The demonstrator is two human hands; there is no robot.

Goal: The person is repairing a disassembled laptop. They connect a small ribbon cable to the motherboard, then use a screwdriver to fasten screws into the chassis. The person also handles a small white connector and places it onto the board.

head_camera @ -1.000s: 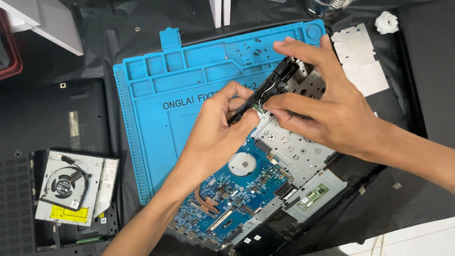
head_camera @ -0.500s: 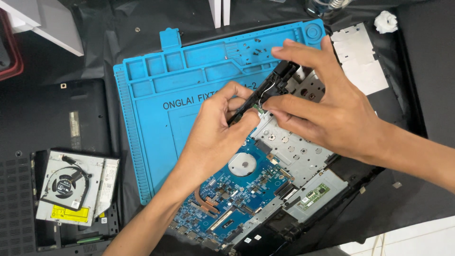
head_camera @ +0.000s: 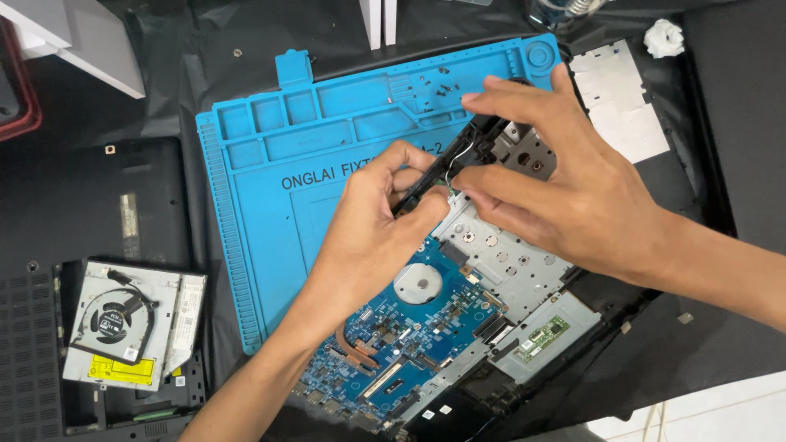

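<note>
A: What sits between the two hands?

B: A slim black plastic part (head_camera: 458, 160), probably a speaker or hinge piece, with thin wires (head_camera: 460, 150) running off it. It lies at the upper corner of the opened laptop chassis (head_camera: 524, 262), near the middle of the view, a little toward 1 o'clock.

A: Which way does it run?

B: Its long axis goes from about 7 o'clock up to 1 o'clock, following the tilt of the chassis. The upper end points toward the round corner cup of the blue repair mat (head_camera: 319, 213).

A: And the hands?

B: The left hand (head_camera: 372, 237) comes up from 7 o'clock, its fingers curled narrow and pinching the lower end of the part. The right hand (head_camera: 573, 196) reaches in from 3 o'clock, thumb and forefinger closed on the upper end, other fingers spread above it. Holding both ends likely keeps the strip steady and spares the wires.

A: What lies around that?

B: Below the left hand, toward 6 o'clock, the blue motherboard (head_camera: 409, 327) with its copper heat pipe (head_camera: 354, 348). Tiny screws (head_camera: 434, 86) are gathered in a mat tray at 12 o'clock, probably so they cannot roll off. A cooling fan (head_camera: 110, 315) rests on a drive at 8 o'clock, and a crumpled white wad (head_camera: 663, 37) lies at 1 o'clock on the black-covered desk (head_camera: 729, 106).
</note>
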